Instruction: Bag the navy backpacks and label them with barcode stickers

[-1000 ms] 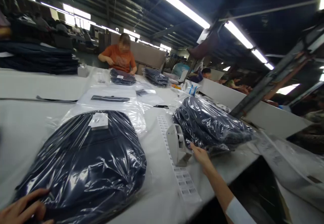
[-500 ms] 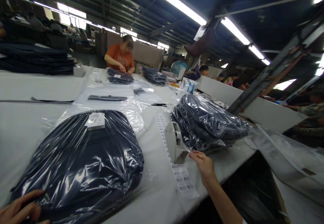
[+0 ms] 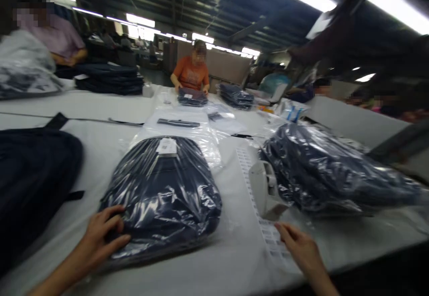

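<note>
My left hand (image 3: 102, 235) rests on the near left corner of a dark garment sealed in a clear plastic bag (image 3: 161, 193), fingers spread and pressing on the plastic. My right hand (image 3: 298, 247) hovers over a long strip of barcode labels (image 3: 264, 215) lying on the white table (image 3: 234, 260), just in front of a white tape dispenser (image 3: 266, 189). Its fingers are curled loosely and I cannot make out anything between them.
A pile of bagged dark garments (image 3: 328, 171) lies at the right. An unbagged dark garment (image 3: 30, 175) lies at the left. Empty plastic bags (image 3: 181, 124) lie further back. A person in orange (image 3: 191, 72) works at the far end; another person (image 3: 50, 37) stands at the far left.
The view has swung left and down, bringing the dark garment at the left into sight. My right hand has drawn back from the tape dispenser onto the label strip. My left hand stays on the bag.
</note>
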### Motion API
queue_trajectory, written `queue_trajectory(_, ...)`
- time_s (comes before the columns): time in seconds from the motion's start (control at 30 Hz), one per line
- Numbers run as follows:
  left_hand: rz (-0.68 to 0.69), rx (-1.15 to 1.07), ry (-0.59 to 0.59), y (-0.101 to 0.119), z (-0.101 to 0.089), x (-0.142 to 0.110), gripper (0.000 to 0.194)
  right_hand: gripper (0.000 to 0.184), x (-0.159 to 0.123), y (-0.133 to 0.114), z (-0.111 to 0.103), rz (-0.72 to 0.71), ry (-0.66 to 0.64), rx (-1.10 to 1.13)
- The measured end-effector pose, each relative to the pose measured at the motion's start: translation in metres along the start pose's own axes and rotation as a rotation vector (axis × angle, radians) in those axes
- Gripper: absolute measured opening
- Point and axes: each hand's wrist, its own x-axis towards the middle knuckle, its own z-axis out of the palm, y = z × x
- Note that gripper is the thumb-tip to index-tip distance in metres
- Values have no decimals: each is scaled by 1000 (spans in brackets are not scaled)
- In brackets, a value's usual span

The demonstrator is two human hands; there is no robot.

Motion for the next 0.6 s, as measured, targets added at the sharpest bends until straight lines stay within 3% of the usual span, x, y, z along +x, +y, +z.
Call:
queue_trajectory(0.1, -46, -78, -41, 9, -12, 6, 22, 29, -7, -88, 24, -411, -332, -57)
queue_trajectory(0.23, -86, -152, -34, 14, -19, 10, 19, 29, -41, -219, 74, -1046, -1051, -78)
queue_trajectory(0.3, -91, -183, -15, 15, -21, 9, 18, 25, -58, -266, 107, -1294, -1240, -166)
queue_trajectory(0.37, -84, -206, -14, 15, -22, 9, 18, 19, -68, -294, 144, -1451, -1287, -340)
queue_trajectory(0.43, -72, -222, -21, 13, -21, 10, 20, 16, -74, -308, 179, -1523, -1248, -570)
queue_trajectory(0.53, -64, -240, -17, 8, -20, 12, 21, 19, -81, -315, 219, -1540, -1133, -871)
queue_trajectory(0.6, -52, -244, -17, 6, -21, 11, 18, 22, -86, -315, 234, -1546, -1057, -945)
